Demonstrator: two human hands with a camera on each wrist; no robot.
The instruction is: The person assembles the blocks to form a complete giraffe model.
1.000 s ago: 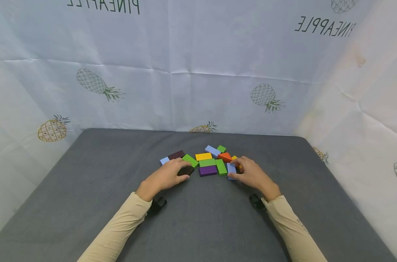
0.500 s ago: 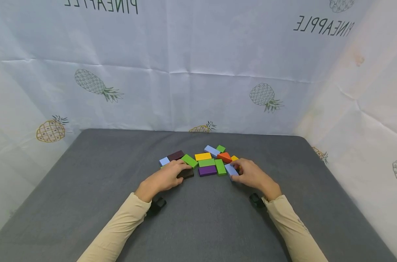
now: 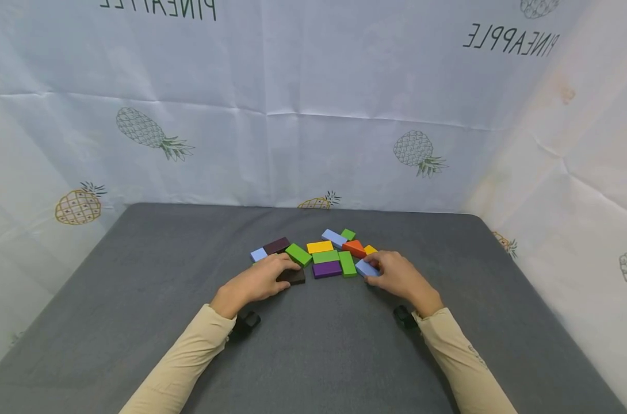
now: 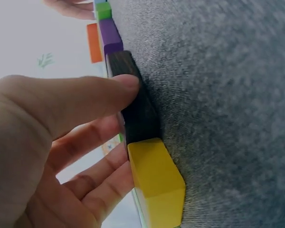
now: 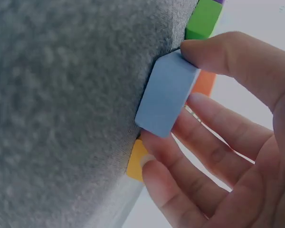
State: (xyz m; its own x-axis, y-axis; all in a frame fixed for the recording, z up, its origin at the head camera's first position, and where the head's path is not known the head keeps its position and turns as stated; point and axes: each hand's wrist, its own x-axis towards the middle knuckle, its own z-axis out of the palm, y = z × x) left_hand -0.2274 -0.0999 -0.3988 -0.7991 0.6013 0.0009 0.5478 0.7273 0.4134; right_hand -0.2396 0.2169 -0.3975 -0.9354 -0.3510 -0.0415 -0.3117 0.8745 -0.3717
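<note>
My left hand (image 3: pixel 260 280) pinches a dark brown wooden block (image 4: pixel 141 111), thumb on its near side and fingers behind. Beside that block, close to the fingertips, lies a yellow block (image 4: pixel 159 183). With thumb and fingertips my right hand (image 3: pixel 399 277) grips a light blue block (image 5: pixel 167 92), which sits slanted on the cloth. A green block (image 3: pixel 347 264) stands just left of it, and an orange block (image 3: pixel 354 248) is behind. Between the hands lie a purple block (image 3: pixel 327 269), another green block (image 3: pixel 325 257) and a yellow one, side by side.
The blocks lie flat on a dark grey cloth-covered table (image 3: pixel 313 345). At the back are a second light blue block (image 3: pixel 335 238) and a small green block (image 3: pixel 348 234). A white pineapple-print curtain (image 3: pixel 293 155) hangs behind the table and along both sides.
The right hand has turned the light blue block from nearly upright in the head view to a slant. The left hand's dark brown block has turned to lie more level.
</note>
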